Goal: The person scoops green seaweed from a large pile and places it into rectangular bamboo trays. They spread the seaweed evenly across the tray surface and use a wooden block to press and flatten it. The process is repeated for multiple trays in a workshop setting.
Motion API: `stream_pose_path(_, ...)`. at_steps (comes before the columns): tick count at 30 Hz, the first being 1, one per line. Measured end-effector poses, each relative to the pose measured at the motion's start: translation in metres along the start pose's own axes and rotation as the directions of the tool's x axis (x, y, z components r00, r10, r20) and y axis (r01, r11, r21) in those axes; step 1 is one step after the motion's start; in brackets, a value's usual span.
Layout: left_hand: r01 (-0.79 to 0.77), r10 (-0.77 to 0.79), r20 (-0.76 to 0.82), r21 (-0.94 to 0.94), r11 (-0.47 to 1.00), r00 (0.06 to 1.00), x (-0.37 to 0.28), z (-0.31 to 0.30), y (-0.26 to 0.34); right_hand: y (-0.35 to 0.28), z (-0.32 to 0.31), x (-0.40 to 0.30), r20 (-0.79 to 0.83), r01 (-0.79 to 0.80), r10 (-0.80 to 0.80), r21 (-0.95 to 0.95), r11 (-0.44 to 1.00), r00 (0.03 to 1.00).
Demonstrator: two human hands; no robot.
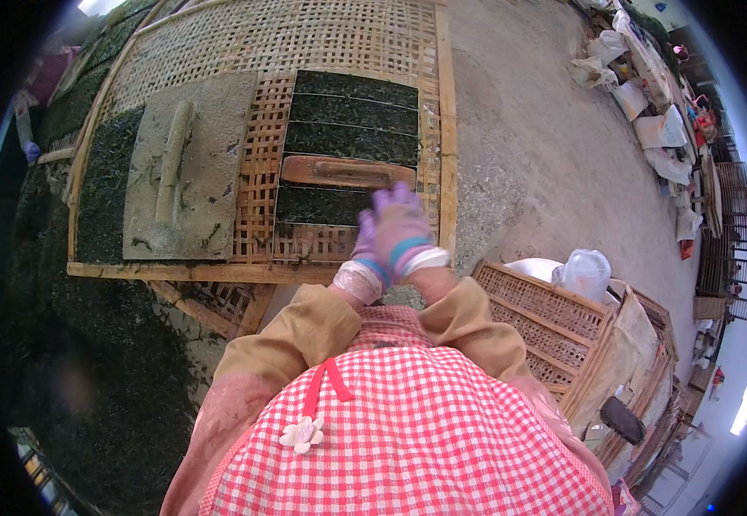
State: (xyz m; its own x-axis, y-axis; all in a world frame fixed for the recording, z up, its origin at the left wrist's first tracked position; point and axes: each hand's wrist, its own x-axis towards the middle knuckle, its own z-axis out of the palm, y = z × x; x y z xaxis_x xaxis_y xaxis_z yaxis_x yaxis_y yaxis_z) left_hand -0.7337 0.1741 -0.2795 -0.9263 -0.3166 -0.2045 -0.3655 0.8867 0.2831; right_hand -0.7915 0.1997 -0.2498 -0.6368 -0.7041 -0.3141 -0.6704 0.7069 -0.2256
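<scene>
My left hand [365, 244] and my right hand [403, 227], both in purple gloves, are together over the near right corner of a woven bamboo rack [263, 174]. The right overlaps the left and is motion-blurred, its fingers somewhat apart; I see nothing held in it. Much of the left is hidden. Just beyond them a brown wooden float [309, 169] with a handle lies across a thin-barred frame. Strips of dark green leafy material [347, 122] fill several sections of that frame; its nearest section shows bare weave. Left of it rests a grey board [212, 168] with a long handle [172, 161].
Dark leafy material [89, 361] is heaped at the left. Beside my right arm stand stacked bamboo racks [534, 316] with a clear plastic bag [586, 274] and a dark case [623, 420]. White sacks [660, 132] line the far right. A person's gloved hand [31, 151] shows far left.
</scene>
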Motion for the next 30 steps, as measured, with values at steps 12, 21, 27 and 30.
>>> stream_pose_path(12, -0.116, 0.101, 0.188, 0.068, 0.991, 0.977, 0.004, 0.02, -0.01, 0.113, 0.063, -0.008, -0.403, 0.196, -0.094, 0.22, 0.956, 0.91)
stream_pose_path(21, -0.1, 0.104, -0.134, 0.035, 0.994, 0.986, -0.006, 0.017, -0.022, 0.113, 0.07, 0.0, -0.476, 0.249, -0.039, 0.387, 0.888, 0.878)
stream_pose_path(27, 0.045, -0.045, 0.0, 0.054, 0.998, 0.999, -0.01, -0.03, -0.013, 0.093, 0.064, -0.018, -0.435, 0.235, -0.172, 0.095, 0.967, 0.884)
stream_pose_path(30, -0.123, 0.101, 0.097, 0.26, 0.958, 0.99, 0.008, 0.017, -0.016, 0.107, 0.061, -0.016, -0.46, 0.269, -0.108, 0.301, 0.915, 0.881)
